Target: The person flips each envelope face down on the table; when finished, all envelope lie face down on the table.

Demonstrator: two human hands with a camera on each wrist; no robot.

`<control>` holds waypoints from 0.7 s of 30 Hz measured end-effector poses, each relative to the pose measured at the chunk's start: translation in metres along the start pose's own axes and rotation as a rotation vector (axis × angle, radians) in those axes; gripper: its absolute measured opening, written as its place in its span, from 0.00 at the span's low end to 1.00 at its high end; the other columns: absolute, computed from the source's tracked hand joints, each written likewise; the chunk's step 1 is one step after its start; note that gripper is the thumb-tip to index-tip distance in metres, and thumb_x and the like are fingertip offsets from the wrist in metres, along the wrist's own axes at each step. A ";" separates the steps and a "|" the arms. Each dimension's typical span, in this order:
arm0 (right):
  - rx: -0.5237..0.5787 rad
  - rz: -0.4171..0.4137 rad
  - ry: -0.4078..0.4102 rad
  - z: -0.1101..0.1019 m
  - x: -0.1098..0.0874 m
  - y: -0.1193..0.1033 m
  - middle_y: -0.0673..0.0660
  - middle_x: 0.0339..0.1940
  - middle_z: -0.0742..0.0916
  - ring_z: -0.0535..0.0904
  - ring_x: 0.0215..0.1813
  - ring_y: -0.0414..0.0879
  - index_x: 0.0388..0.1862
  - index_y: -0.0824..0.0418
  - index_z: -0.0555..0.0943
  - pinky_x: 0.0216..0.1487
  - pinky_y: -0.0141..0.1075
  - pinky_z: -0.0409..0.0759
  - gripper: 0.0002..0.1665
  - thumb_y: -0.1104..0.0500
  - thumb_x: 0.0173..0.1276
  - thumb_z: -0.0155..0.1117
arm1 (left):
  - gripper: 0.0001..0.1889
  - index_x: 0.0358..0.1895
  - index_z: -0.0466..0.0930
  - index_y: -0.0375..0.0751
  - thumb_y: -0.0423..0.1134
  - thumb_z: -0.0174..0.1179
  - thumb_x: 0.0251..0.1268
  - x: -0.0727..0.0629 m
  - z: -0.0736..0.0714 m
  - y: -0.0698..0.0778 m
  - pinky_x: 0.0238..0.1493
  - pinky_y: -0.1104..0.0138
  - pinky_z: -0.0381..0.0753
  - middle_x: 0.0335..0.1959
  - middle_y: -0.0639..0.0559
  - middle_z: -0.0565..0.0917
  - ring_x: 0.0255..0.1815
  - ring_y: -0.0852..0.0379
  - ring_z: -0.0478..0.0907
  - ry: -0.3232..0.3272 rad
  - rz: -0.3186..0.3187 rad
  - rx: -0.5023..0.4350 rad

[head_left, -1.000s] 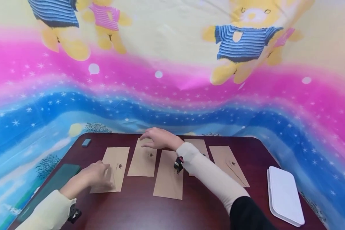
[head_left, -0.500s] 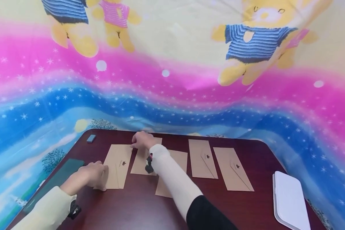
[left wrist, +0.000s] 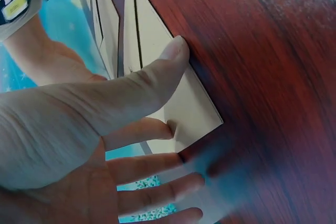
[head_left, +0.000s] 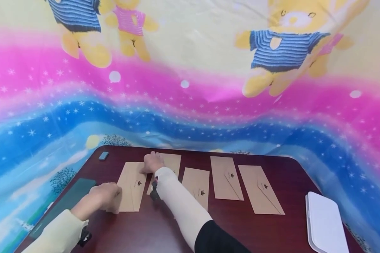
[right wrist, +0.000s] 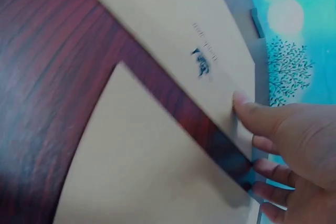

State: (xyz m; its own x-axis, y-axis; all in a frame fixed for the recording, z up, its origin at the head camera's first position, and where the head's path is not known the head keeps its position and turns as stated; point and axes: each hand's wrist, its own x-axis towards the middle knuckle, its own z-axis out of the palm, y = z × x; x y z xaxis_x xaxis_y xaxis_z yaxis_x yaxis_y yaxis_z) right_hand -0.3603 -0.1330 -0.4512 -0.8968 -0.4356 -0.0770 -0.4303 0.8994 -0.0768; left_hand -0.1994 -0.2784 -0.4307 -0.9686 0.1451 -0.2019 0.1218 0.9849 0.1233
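Several brown paper envelopes lie in a row on the dark table. At the left end of the row is an envelope [head_left: 130,186] with a small printed crown. My left hand [head_left: 104,196] touches its near left corner. In the left wrist view, the thumb and index finger reach over the paper, the other fingers straight. My right hand [head_left: 152,162] is at its far right corner. In the right wrist view, the right thumb [right wrist: 252,114] lies on the paper near the end, the fingers beside the edge. My right forearm partly covers the second envelope [head_left: 172,163].
To the right lie a third envelope [head_left: 196,186], a fourth envelope [head_left: 227,177] and one more envelope [head_left: 261,189]. A white case [head_left: 326,221] stands at the right edge. On the left are a dark green flat object [head_left: 63,203] and a small grey-blue block [head_left: 103,156]. A patterned cloth [head_left: 193,116] hangs behind.
My right hand has moved left from over the second envelope to the leftmost one's far corner. My left hand has stayed at that envelope's near left corner. The head view has shifted slightly.
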 end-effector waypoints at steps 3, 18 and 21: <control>-0.001 0.020 -0.009 -0.004 0.000 0.002 0.52 0.58 0.82 0.76 0.59 0.49 0.36 0.48 0.86 0.64 0.40 0.74 0.20 0.34 0.64 0.71 | 0.15 0.24 0.76 0.48 0.33 0.77 0.43 0.002 -0.003 0.005 0.25 0.62 0.68 0.21 0.54 0.74 0.22 0.56 0.70 0.012 0.012 0.010; 0.039 -0.026 -0.046 -0.010 0.000 -0.002 0.50 0.37 0.81 0.74 0.43 0.46 0.28 0.51 0.80 0.67 0.42 0.72 0.12 0.52 0.74 0.62 | 0.18 0.25 0.75 0.45 0.34 0.81 0.39 0.005 -0.007 0.011 0.26 0.63 0.69 0.22 0.52 0.74 0.24 0.55 0.69 -0.037 -0.023 0.104; 0.015 0.007 -0.046 -0.008 -0.001 -0.003 0.52 0.52 0.83 0.75 0.53 0.48 0.37 0.50 0.85 0.69 0.42 0.72 0.08 0.50 0.73 0.63 | 0.18 0.27 0.77 0.45 0.36 0.82 0.39 0.004 -0.006 0.011 0.27 0.63 0.70 0.23 0.53 0.75 0.25 0.56 0.70 -0.029 -0.013 0.094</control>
State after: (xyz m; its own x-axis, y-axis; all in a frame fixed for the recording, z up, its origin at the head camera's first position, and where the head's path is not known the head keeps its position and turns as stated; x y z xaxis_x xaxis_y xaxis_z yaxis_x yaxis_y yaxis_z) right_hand -0.3585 -0.1349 -0.4430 -0.8940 -0.4309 -0.1230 -0.4222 0.9019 -0.0913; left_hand -0.2033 -0.2679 -0.4247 -0.9637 0.1340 -0.2310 0.1308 0.9910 0.0292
